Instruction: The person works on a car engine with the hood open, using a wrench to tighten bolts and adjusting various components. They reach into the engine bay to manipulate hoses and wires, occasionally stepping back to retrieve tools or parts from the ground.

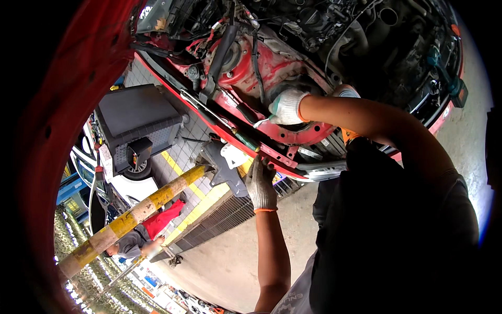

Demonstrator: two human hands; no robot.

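Note:
I lean over the open engine bay of a red car (pixel 272 68). My right hand (pixel 286 106), in a white glove with an orange cuff, reaches in to the round red strut tower and pinches a thin light-coloured tool (pixel 260 123). My left hand (pixel 260 183), in a dirty glove, is lower down with its fingers curled on the red front rail (pixel 277 157). A green-handled screwdriver (pixel 244 138) lies on that rail between the two hands. Black hoses and wiring (pixel 314 26) fill the bay behind.
A yellow-and-white striped pole (pixel 130 214) slants away lower left beside a black plastic cover (pixel 137 118) and a white car (pixel 133 183). Another person in a grey shirt (pixel 130 243) crouches on the concrete. A metal floor grate (pixel 219 214) runs below. A green power tool (pixel 445 73) rests at right.

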